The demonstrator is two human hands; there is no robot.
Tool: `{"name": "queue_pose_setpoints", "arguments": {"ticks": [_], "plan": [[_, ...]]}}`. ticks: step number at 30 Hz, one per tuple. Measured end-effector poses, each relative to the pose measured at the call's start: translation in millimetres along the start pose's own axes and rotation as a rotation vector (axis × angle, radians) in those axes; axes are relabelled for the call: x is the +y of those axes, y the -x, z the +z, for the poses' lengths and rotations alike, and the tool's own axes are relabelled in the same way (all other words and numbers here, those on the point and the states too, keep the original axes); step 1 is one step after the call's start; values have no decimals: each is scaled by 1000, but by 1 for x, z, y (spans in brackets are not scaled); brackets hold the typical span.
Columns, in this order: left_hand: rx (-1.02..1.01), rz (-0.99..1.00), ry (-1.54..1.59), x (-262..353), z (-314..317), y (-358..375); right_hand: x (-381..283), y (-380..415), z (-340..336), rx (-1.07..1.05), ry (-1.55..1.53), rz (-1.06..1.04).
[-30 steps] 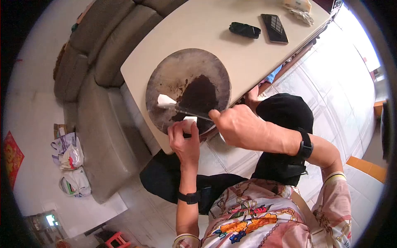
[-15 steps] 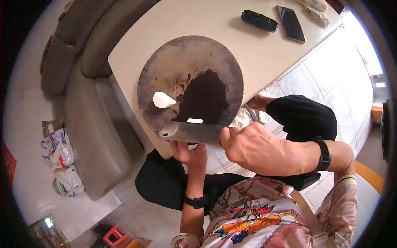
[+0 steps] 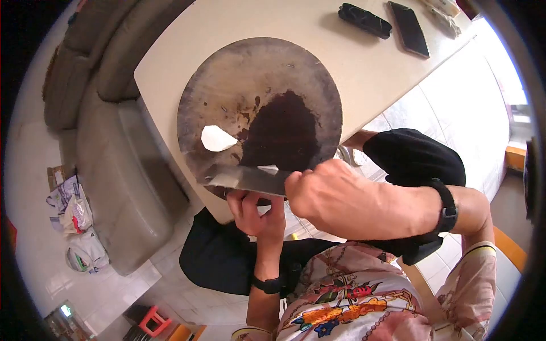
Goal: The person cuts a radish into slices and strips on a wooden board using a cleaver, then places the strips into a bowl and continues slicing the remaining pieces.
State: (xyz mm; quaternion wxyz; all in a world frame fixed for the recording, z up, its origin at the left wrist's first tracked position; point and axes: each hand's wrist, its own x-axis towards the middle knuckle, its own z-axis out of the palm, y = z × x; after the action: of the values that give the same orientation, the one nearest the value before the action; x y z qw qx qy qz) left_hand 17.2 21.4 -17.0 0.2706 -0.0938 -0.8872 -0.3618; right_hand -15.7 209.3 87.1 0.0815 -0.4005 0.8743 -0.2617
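Observation:
My right hand (image 3: 318, 196) is closed around the handle of a cleaver (image 3: 244, 178). Its broad blade lies across the near edge of a round, dark-stained chopping board (image 3: 227, 68). Just behind the blade, my left hand (image 3: 256, 215) has its fingers curled at the board's rim around a white food piece (image 3: 263, 209), mostly hidden by blade and fingers. Some white shows past the blade's far side, a thin slice (image 3: 268, 169). Farther left on the board rests a larger white chunk (image 3: 218, 138) with a pointed end.
The board stands on a cream table (image 3: 170, 57). Toward the table's far right are a black case (image 3: 365, 21), a phone (image 3: 409, 29) and a plastic bag (image 3: 443, 17). A grey padded bench (image 3: 119, 182) runs along the left, with bags (image 3: 85, 250) on the floor beside it.
The cleaver and my right hand have shifted slightly left, and the blade has tilted. The white slice beyond the blade now looks thinner and slanted. The view has shifted a little.

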Motion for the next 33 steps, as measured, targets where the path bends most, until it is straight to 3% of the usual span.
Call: {"name": "queue_pose_setpoints", "arguments": {"ticks": [7,10,15,25,30,33], "plan": [[35,22,-3,5,2,-4,3,3,16,146,-107,135],[35,18,7,4,5,-3,-4,14,10,70,-58,200],[38,105,-58,-1,2,-2,-20,20,0,8,18,97],[-3,47,-63,-8,1,13,-23,14,-1,-110,131,61],[-11,-68,-13,-4,-1,15,-23,6,7,19,145,57],[3,-35,-20,0,-2,10,-22,-4,10,-1,137,44]]}}
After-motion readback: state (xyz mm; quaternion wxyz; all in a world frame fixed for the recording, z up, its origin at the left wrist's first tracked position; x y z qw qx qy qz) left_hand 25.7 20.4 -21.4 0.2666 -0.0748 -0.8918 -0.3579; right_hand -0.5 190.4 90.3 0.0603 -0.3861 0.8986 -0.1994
